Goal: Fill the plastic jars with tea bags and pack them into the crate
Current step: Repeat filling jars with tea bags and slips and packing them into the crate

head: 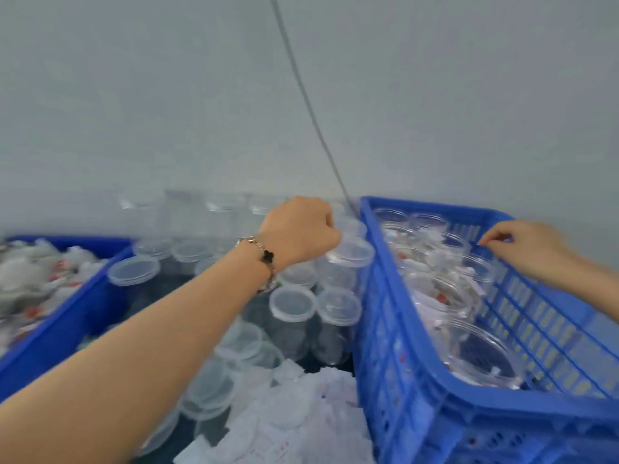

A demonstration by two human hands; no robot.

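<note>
The person's left hand (299, 231) reaches forward over a cluster of clear plastic jars (294, 304) with translucent lids, standing between two blue containers. Its fingers curl downward over the lid of one jar (348, 259) that stands just beside the blue crate's near wall; the grip looks closed on that lid, though the fingertips are hidden behind the knuckles and motion blur softens the contact. A bracelet (264, 259) with a dark clover charm circles the left wrist.

The right hand (522, 244) rests on the far rim of the blue crate (402, 346), its fingers curled over the slatted wall and pinching the edge.

Inside the crate stand several filled jars (442, 293), open at the top, with white tea bags and red tags visible through the clear walls. At the left, a blue tray (60, 333) holds a heap of loose tea bags (30, 279). In the foreground, between tray and crate, lies a pile of white paper packets (301, 413) beside more lidded jars. A thin grey cable (311, 115) hangs down the pale wall behind.
</note>
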